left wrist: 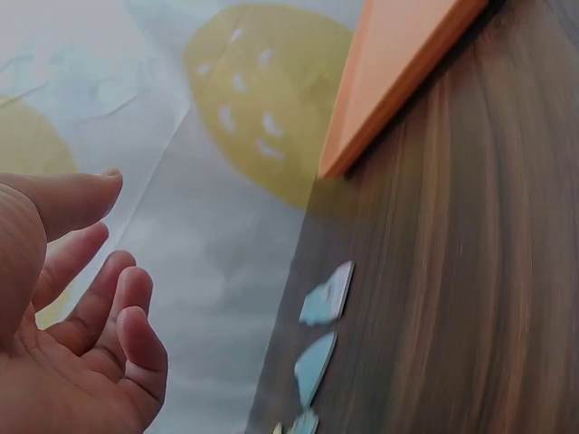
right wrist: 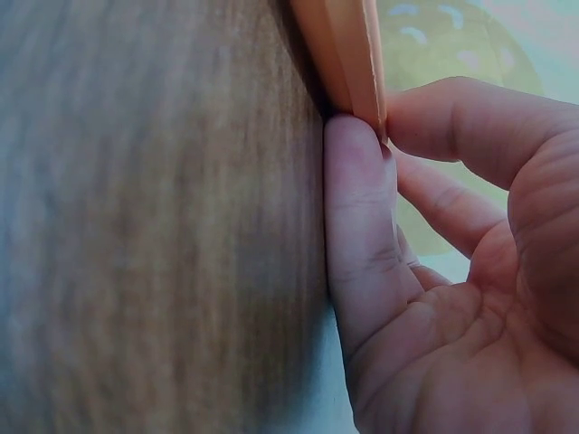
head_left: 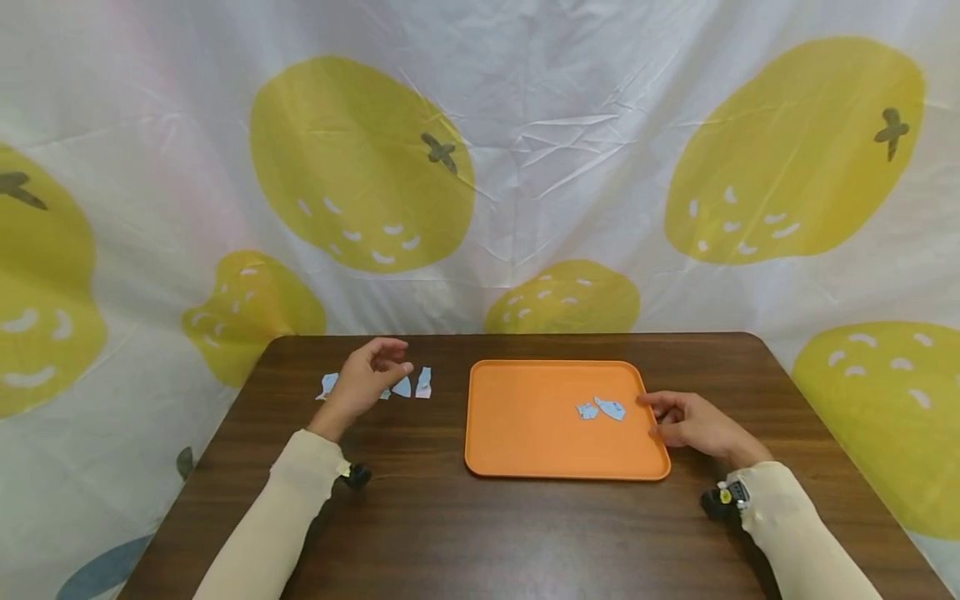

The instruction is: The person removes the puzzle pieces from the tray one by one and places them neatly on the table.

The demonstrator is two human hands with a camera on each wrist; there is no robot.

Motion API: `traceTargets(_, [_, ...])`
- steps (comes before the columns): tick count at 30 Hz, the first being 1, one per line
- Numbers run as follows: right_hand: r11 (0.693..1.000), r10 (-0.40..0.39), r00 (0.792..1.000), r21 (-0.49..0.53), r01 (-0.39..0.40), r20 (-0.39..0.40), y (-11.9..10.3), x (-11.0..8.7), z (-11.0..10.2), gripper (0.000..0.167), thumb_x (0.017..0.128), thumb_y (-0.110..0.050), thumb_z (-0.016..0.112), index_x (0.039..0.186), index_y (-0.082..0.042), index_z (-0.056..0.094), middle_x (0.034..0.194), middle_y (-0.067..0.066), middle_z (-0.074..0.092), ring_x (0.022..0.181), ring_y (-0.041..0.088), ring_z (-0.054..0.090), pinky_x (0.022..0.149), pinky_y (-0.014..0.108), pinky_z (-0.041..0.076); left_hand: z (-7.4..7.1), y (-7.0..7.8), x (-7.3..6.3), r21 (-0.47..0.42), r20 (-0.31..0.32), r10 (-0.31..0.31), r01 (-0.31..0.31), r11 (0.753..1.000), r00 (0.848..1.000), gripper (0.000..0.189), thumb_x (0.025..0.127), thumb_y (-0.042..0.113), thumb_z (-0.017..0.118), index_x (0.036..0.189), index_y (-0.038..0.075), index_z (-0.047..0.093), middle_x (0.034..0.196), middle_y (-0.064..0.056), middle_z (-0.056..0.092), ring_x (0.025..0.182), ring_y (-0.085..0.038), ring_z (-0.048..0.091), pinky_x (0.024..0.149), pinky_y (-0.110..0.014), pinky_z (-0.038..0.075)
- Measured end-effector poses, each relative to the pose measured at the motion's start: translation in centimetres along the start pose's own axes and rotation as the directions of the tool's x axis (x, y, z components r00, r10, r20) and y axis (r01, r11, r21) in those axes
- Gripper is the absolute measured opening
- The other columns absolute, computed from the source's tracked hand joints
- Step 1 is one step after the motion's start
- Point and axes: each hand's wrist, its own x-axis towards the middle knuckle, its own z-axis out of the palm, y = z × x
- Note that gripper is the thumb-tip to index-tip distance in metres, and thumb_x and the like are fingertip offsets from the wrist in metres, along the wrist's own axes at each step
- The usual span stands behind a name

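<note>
My left hand (head_left: pixel 365 379) hovers over the table's left side, fingers loosely bent and nothing between them. Near it lie several small, irregular light-blue pieces, with one piece (head_left: pixel 423 382) right of the fingertips and another (head_left: pixel 328 385) left of the hand. The left hand (left wrist: pixel 81 316) hides part of this row in the head view. An orange tray (head_left: pixel 555 450) lies flat on the table, bearing two similar light-blue pieces, a larger one (head_left: pixel 611 408) and a smaller one (head_left: pixel 588 412). At the tray's right rim, my right hand (head_left: pixel 693 425) pinches the edge between thumb and finger (right wrist: pixel 357 181).
The dark wood-grain table (head_left: pixel 420 533) has rounded far corners. Behind it hangs a pale curtain (head_left: pixel 525 192) printed with yellow fruit, close to the table's far edge. A black wrist device (head_left: pixel 726 498) sits at the right cuff.
</note>
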Motion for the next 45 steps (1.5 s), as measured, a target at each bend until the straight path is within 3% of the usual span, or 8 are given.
traceTargets(10, [1.000,-0.005,1.000,-0.002,0.005,0.003,-0.1,0.0,0.0,0.064,0.093,-0.007,0.076,0.150,0.007,0.052,0.116,0.022,0.058,0.081,0.011,0.058,0.073,0.024,0.058,4.3,2.1,1.2,-0.004,0.065,0.054,-0.054,0.999,0.996,0.039,0.097,0.027,0.079,0.133,0.015,0.068,0.130,-0.010,0.070,0.107,-0.026,0.068,0.077,-0.031,0.055])
traceTargets(22, [1.000,-0.021,1.000,-0.020,0.021,-0.003,0.1,0.0,0.1,0.063,0.092,-0.007,0.076,0.149,0.007,0.053,0.114,0.021,0.057,0.079,0.010,0.057,0.070,0.023,0.056,9.0,4.0,2.8,-0.024,0.134,0.084,-0.082,0.996,0.987,0.036,0.097,0.025,0.079,0.132,0.018,0.069,0.132,-0.004,0.070,0.108,-0.023,0.066,0.087,-0.036,0.056])
traceTargets(29, [0.999,-0.022,1.000,-0.036,0.021,-0.008,0.1,0.1,0.1,0.062,0.093,-0.008,0.076,0.149,0.006,0.054,0.112,0.018,0.058,0.078,0.010,0.057,0.069,0.023,0.055,12.0,5.1,3.5,-0.055,0.202,0.097,-0.088,0.995,0.975,0.036,0.097,0.023,0.080,0.132,0.019,0.070,0.136,-0.010,0.069,0.110,-0.023,0.065,0.091,-0.038,0.055])
traceTargets(37, [0.999,-0.028,1.000,-0.042,0.028,0.003,0.1,0.1,-0.1,0.062,0.092,-0.007,0.076,0.149,0.007,0.053,0.113,0.020,0.057,0.078,0.010,0.056,0.068,0.023,0.054,15.0,6.1,4.0,-0.073,0.271,0.127,-0.111,0.991,0.954,0.040,0.096,0.026,0.081,0.133,0.017,0.070,0.135,-0.016,0.067,0.107,-0.020,0.063,0.082,-0.031,0.054])
traceTargets(42, [0.999,-0.022,1.000,-0.048,0.022,0.000,-0.1,0.1,0.0,0.063,0.092,-0.007,0.076,0.149,0.007,0.053,0.114,0.020,0.057,0.078,0.011,0.056,0.068,0.024,0.054,16.8,6.1,4.0,-0.083,0.330,0.109,-0.086,0.993,0.938,0.043,0.096,0.026,0.080,0.135,0.013,0.069,0.138,-0.017,0.065,0.105,-0.020,0.061,0.076,-0.030,0.054])
traceTargets(45, [0.998,-0.023,1.000,-0.055,0.022,-0.001,-0.1,0.1,0.2,0.063,0.093,-0.009,0.075,0.149,0.006,0.053,0.113,0.018,0.058,0.079,0.011,0.056,0.068,0.024,0.054,17.8,5.7,4.1,-0.063,0.341,0.078,-0.060,0.996,0.937,0.045,0.095,0.024,0.081,0.136,0.009,0.069,0.135,-0.014,0.067,0.104,-0.018,0.062,0.073,-0.028,0.053])
